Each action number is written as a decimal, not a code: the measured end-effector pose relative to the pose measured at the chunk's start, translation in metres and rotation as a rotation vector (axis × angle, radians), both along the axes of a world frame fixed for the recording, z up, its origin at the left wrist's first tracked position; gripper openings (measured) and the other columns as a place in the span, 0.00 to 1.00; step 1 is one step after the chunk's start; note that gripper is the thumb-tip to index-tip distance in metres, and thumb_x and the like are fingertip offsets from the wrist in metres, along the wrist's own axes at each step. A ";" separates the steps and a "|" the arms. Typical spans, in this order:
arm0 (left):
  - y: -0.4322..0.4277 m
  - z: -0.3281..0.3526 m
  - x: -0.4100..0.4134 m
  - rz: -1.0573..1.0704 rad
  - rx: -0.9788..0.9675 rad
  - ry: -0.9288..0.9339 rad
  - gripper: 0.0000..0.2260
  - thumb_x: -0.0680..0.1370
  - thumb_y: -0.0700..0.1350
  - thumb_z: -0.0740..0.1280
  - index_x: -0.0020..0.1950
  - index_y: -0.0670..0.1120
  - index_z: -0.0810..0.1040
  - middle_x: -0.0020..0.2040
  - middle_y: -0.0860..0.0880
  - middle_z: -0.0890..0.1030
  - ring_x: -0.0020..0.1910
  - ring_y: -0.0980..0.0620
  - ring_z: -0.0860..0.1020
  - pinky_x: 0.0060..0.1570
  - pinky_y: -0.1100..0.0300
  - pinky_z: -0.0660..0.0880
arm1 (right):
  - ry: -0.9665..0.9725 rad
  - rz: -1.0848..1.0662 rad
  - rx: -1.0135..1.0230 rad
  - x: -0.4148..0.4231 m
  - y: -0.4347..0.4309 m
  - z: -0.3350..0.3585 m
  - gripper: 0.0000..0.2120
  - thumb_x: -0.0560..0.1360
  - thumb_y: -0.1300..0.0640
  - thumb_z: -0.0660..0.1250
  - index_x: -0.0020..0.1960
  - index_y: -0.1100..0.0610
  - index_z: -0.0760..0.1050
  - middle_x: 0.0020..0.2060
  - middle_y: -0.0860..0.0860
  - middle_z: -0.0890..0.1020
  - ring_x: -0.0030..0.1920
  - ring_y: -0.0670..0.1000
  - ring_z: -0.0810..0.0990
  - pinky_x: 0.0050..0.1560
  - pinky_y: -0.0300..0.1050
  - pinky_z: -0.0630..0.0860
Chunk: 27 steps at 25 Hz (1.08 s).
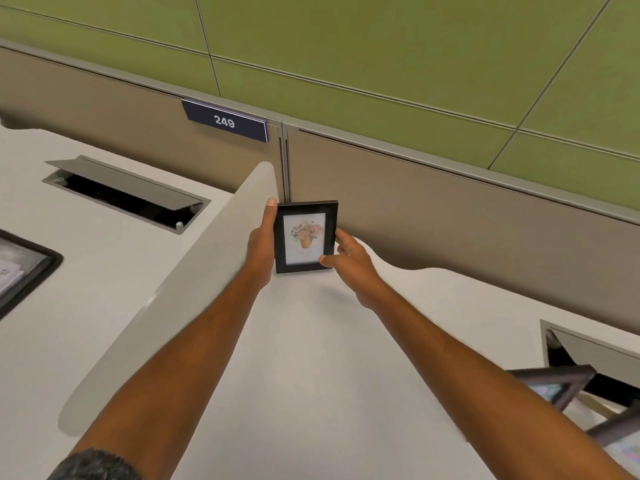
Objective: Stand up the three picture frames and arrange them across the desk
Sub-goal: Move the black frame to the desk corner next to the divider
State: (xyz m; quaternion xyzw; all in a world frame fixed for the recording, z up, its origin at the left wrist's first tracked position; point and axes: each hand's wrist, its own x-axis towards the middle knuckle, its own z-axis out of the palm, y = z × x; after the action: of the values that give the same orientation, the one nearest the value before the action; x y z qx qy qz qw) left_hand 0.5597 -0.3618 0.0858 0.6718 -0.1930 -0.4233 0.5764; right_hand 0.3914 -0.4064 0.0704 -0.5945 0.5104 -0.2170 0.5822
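A small black picture frame with a flower print stands upright on the white desk, close to the tan back partition. My left hand holds its left edge, thumb at the top corner. My right hand touches its right edge and lower right corner with the fingertips. A second dark frame stands at the right edge of view, blurred and partly cut off. A third black frame lies flat on the neighbouring desk at the far left, partly out of view.
A low grey divider panel runs diagonally between the two desks, just left of my left arm. An open cable hatch sits in the left desk, another at the right. A "249" sign hangs on the partition.
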 end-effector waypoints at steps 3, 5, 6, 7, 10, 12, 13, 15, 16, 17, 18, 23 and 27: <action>-0.021 -0.008 0.012 0.009 -0.006 0.003 0.18 0.85 0.67 0.55 0.51 0.59 0.80 0.47 0.57 0.84 0.45 0.57 0.83 0.43 0.60 0.76 | 0.013 -0.005 0.011 0.015 -0.026 -0.007 0.34 0.79 0.65 0.71 0.82 0.48 0.69 0.79 0.49 0.75 0.81 0.56 0.68 0.75 0.56 0.71; -0.033 -0.013 0.018 0.008 -0.010 0.002 0.19 0.85 0.67 0.55 0.50 0.59 0.80 0.46 0.57 0.85 0.46 0.55 0.84 0.42 0.59 0.77 | 0.017 -0.006 0.020 0.022 -0.038 -0.012 0.34 0.79 0.65 0.72 0.82 0.49 0.69 0.78 0.50 0.76 0.80 0.56 0.70 0.75 0.57 0.73; -0.038 -0.015 0.021 0.015 -0.015 0.003 0.19 0.85 0.66 0.55 0.50 0.59 0.80 0.46 0.56 0.85 0.47 0.54 0.85 0.42 0.59 0.78 | 0.019 -0.007 0.024 0.025 -0.043 -0.015 0.34 0.79 0.65 0.72 0.82 0.49 0.68 0.77 0.50 0.76 0.79 0.57 0.71 0.75 0.58 0.74; -0.042 -0.017 0.023 0.025 -0.020 0.000 0.18 0.86 0.66 0.55 0.50 0.59 0.80 0.46 0.56 0.85 0.46 0.54 0.85 0.43 0.57 0.78 | 0.018 -0.007 0.025 0.028 -0.047 -0.017 0.34 0.79 0.66 0.72 0.82 0.49 0.68 0.77 0.51 0.76 0.79 0.57 0.71 0.74 0.59 0.75; -0.049 -0.020 0.027 0.025 -0.019 0.006 0.17 0.86 0.65 0.55 0.51 0.59 0.79 0.47 0.56 0.85 0.45 0.54 0.85 0.43 0.57 0.79 | 0.008 -0.013 0.029 0.032 -0.054 -0.019 0.34 0.80 0.67 0.71 0.82 0.50 0.67 0.77 0.52 0.76 0.78 0.56 0.72 0.74 0.60 0.76; -0.050 -0.024 0.031 0.016 -0.017 -0.002 0.18 0.86 0.65 0.54 0.51 0.59 0.79 0.48 0.56 0.85 0.46 0.54 0.85 0.41 0.58 0.79 | 0.011 -0.017 0.032 0.034 -0.055 -0.019 0.35 0.79 0.67 0.72 0.83 0.50 0.66 0.77 0.52 0.76 0.79 0.57 0.72 0.74 0.62 0.77; -0.050 -0.024 0.031 0.013 -0.018 0.005 0.18 0.86 0.65 0.54 0.51 0.59 0.79 0.48 0.57 0.85 0.46 0.54 0.85 0.41 0.58 0.79 | 0.013 -0.018 0.031 0.034 -0.055 -0.020 0.36 0.79 0.67 0.72 0.83 0.50 0.66 0.78 0.52 0.76 0.79 0.57 0.72 0.74 0.63 0.77; -0.050 -0.022 0.030 0.016 -0.024 0.008 0.18 0.87 0.64 0.54 0.50 0.59 0.79 0.47 0.57 0.84 0.45 0.54 0.84 0.42 0.58 0.79 | 0.017 -0.018 0.029 0.035 -0.053 -0.018 0.37 0.79 0.67 0.73 0.83 0.50 0.65 0.78 0.52 0.76 0.79 0.57 0.72 0.73 0.63 0.77; -0.050 -0.021 0.029 0.018 -0.025 0.002 0.18 0.87 0.64 0.54 0.49 0.60 0.79 0.46 0.57 0.84 0.44 0.54 0.84 0.42 0.58 0.79 | 0.017 -0.016 0.027 0.035 -0.053 -0.018 0.36 0.79 0.67 0.73 0.83 0.50 0.65 0.78 0.52 0.76 0.78 0.57 0.72 0.73 0.62 0.77; -0.049 -0.021 0.028 0.009 -0.019 0.003 0.18 0.87 0.64 0.54 0.49 0.60 0.79 0.46 0.57 0.84 0.44 0.55 0.84 0.42 0.58 0.78 | 0.014 -0.012 0.025 0.035 -0.052 -0.016 0.36 0.79 0.67 0.73 0.83 0.50 0.66 0.77 0.52 0.76 0.78 0.56 0.73 0.73 0.61 0.78; -0.048 -0.023 0.028 -0.003 -0.012 0.001 0.18 0.86 0.65 0.54 0.49 0.60 0.80 0.46 0.57 0.85 0.44 0.55 0.84 0.42 0.58 0.79 | 0.010 -0.005 0.023 0.034 -0.051 -0.014 0.35 0.80 0.66 0.73 0.82 0.50 0.66 0.77 0.52 0.76 0.77 0.56 0.74 0.72 0.59 0.78; -0.038 -0.041 0.028 -0.018 -0.021 -0.066 0.22 0.84 0.70 0.52 0.59 0.61 0.82 0.54 0.57 0.87 0.50 0.55 0.87 0.53 0.56 0.84 | 0.022 0.006 0.011 0.025 -0.039 -0.006 0.34 0.81 0.65 0.72 0.83 0.50 0.66 0.78 0.52 0.75 0.76 0.55 0.73 0.67 0.52 0.75; -0.019 -0.050 0.020 0.058 0.076 -0.103 0.29 0.81 0.75 0.50 0.66 0.57 0.78 0.60 0.55 0.81 0.61 0.49 0.81 0.64 0.51 0.74 | 0.033 -0.008 0.024 0.014 -0.024 -0.003 0.37 0.81 0.63 0.72 0.86 0.50 0.60 0.83 0.52 0.67 0.82 0.57 0.66 0.75 0.55 0.70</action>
State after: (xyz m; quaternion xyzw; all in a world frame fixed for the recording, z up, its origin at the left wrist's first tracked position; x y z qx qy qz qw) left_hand 0.5792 -0.3804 0.0362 0.7194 -0.1868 -0.3782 0.5518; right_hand 0.4057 -0.4301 0.0675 -0.5889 0.5250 -0.2030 0.5800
